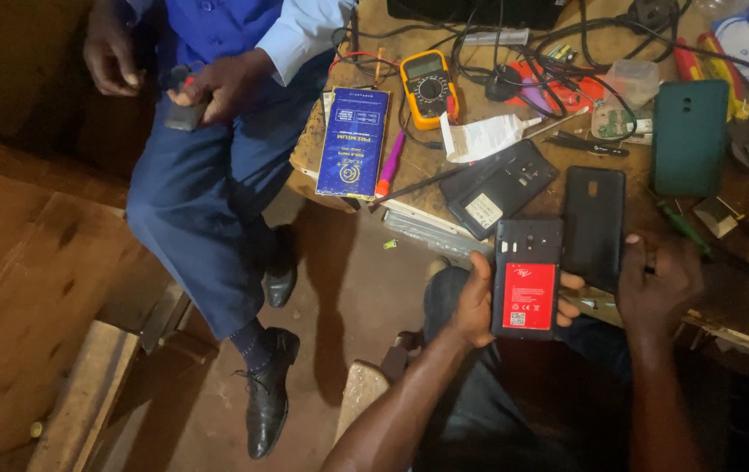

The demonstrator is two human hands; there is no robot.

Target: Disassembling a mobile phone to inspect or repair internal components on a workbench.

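Two hands worked over a cluttered counter (724, 301): the left hand (472, 301) gripped an opened phone (527, 278), red battery (529, 296) seated, while the right hand (658, 280) pinched its removed black cover (594, 225), not yet refitted.
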